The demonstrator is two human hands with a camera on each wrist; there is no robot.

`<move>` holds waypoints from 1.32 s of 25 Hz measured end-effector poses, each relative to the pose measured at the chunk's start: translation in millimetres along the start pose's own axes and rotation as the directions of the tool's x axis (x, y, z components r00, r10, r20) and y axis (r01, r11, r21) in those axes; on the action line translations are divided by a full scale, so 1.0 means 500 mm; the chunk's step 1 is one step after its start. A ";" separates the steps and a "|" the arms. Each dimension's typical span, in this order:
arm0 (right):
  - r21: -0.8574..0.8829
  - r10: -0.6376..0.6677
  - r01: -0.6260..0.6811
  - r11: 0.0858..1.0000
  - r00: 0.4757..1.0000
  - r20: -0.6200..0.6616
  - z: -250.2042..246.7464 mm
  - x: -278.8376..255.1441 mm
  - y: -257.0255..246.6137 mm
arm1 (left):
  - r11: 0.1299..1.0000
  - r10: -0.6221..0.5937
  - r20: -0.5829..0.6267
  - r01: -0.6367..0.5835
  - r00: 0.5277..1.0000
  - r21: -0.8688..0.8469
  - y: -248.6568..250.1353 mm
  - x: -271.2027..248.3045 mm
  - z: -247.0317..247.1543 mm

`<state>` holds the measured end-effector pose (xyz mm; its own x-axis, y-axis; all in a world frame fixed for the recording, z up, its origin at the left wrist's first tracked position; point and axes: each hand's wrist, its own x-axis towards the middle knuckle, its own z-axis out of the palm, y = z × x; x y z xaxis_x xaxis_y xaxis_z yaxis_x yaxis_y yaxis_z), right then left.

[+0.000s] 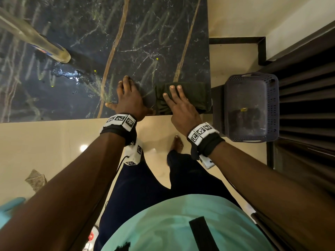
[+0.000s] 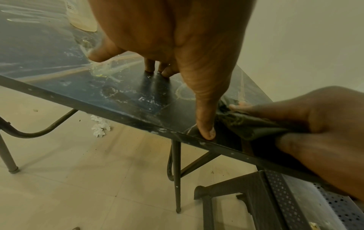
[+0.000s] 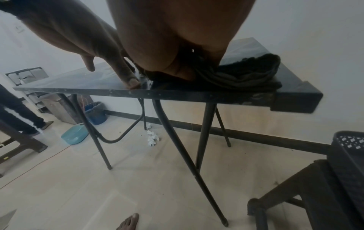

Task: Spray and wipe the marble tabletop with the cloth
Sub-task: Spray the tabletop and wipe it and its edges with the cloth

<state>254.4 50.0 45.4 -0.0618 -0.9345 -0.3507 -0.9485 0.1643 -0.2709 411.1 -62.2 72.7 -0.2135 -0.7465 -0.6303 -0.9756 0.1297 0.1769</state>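
Note:
The black marble tabletop (image 1: 154,33) has gold veins and smeared streaks. A folded dark green cloth (image 1: 195,95) lies at its near right corner. My right hand (image 1: 178,102) presses on the cloth with straight fingers. In the right wrist view the thumb bears on the cloth (image 3: 246,74) at the table edge. My left hand (image 1: 126,95) rests spread on the bare marble just left of the cloth, fingertips down and holding nothing. In the left wrist view its thumb touches the table's front edge beside the cloth (image 2: 246,123). A spray bottle (image 1: 36,38) stands at the far left.
A wet patch (image 1: 67,75) glistens near the bottle. A dark perforated basket (image 1: 252,107) sits on a stool just right of the table. On the floor are crumpled white paper (image 3: 152,138), a blue basin (image 3: 74,135) and a blue bin (image 3: 96,113). Another person's legs (image 3: 19,112) stand at left.

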 end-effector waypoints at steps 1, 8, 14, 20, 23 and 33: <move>0.014 0.009 -0.009 1.000 1.000 -0.007 -0.009 0.022 -0.001 | 1.000 0.000 -0.002 0.000 1.000 0.004 0.001 0.001 0.000; 0.006 0.021 -0.021 1.000 1.000 0.009 -0.015 0.059 -0.017 | 0.999 -0.027 0.030 0.026 0.999 0.024 0.008 0.001 0.000; 0.017 0.114 -0.113 0.993 0.993 -0.044 -0.044 0.050 0.095 | 0.999 -0.036 0.057 0.035 0.998 0.020 0.011 0.003 -0.006; 0.045 0.213 -0.211 0.976 0.976 -0.046 -0.062 0.082 0.116 | 1.000 -0.013 0.042 0.012 0.999 0.025 0.001 0.008 0.005; 0.071 0.226 -0.222 0.973 0.973 -0.051 -0.050 0.070 0.091 | 0.999 -0.020 0.042 0.018 0.999 0.039 0.006 0.005 -0.001; -0.005 0.123 -0.123 0.992 0.992 -0.032 -0.004 -0.034 0.097 | 0.996 -0.076 -0.008 0.076 0.997 -0.055 0.066 0.052 -0.016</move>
<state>208.7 73.2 39.9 -0.1875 -0.9169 -0.3522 -0.9353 0.2762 -0.2212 373.9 -82.3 68.2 -0.1379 -0.7594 -0.6359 -0.9847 0.0364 0.1702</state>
